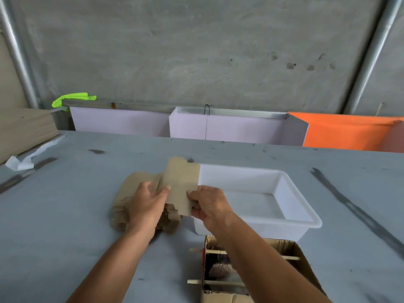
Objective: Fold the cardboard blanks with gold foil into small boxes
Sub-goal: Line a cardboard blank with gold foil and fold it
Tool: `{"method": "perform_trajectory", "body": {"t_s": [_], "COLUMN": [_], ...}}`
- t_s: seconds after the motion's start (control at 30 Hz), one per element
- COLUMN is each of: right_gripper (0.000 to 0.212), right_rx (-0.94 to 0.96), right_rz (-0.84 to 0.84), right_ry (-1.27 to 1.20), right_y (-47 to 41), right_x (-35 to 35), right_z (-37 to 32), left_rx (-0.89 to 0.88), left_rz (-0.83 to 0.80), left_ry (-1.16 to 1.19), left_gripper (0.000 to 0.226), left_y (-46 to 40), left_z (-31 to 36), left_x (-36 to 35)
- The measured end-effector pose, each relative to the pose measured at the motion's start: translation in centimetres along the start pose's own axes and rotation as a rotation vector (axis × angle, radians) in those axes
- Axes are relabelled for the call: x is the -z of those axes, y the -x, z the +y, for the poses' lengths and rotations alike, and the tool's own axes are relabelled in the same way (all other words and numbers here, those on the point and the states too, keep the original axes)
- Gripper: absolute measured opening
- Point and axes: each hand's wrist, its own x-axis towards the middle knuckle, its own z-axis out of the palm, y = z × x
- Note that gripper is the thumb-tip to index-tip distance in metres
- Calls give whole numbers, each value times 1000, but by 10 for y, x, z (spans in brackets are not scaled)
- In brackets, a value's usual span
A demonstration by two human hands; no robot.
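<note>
Gripping one blank (181, 184) | left hand (146, 204), right hand (209, 206) | stack (124, 200) uncountable

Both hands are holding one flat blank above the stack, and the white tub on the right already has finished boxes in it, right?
Not quite. The head view shows the white tub with no finished boxes in it. The rest holds: the left hand and right hand both hold one flat blank above the stack.

The tub (293, 193) blocks my right, the carton (284, 248) the table's (65, 215) near edge; its left side lies open.
</note>
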Motion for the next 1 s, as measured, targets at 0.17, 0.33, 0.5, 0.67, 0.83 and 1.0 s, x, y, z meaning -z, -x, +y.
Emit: {"method": "perform_trajectory", "body": {"t_s": [0.17,0.33,0.5,0.67,0.83,1.0], "right_gripper": [14,4,5,5,16,15], "right_rx": [26,61,129,155,168,203], "right_rz": [-9,-1,42,49,41,-56], "right_ry": [4,39,93,82,53,-12], "right_y": [7,16,27,41,55,78], "right_x": [20,37,49,63,74,92], "right_z": [1,-2,-3,-6,-8,-4], "left_rx": [101,23,-49,-72,-40,-25], "left_rz": [-87,-171,-189,-226,-272,-435], "left_ry": [344,302,266,249,271,295], "left_gripper": [29,18,20,16,15,16], "left_y": [13,27,39,50,62,77], "left_z": [10,17,21,25,28,29], "left_x": [-1,-3,-10,-13,-14,-6]}}
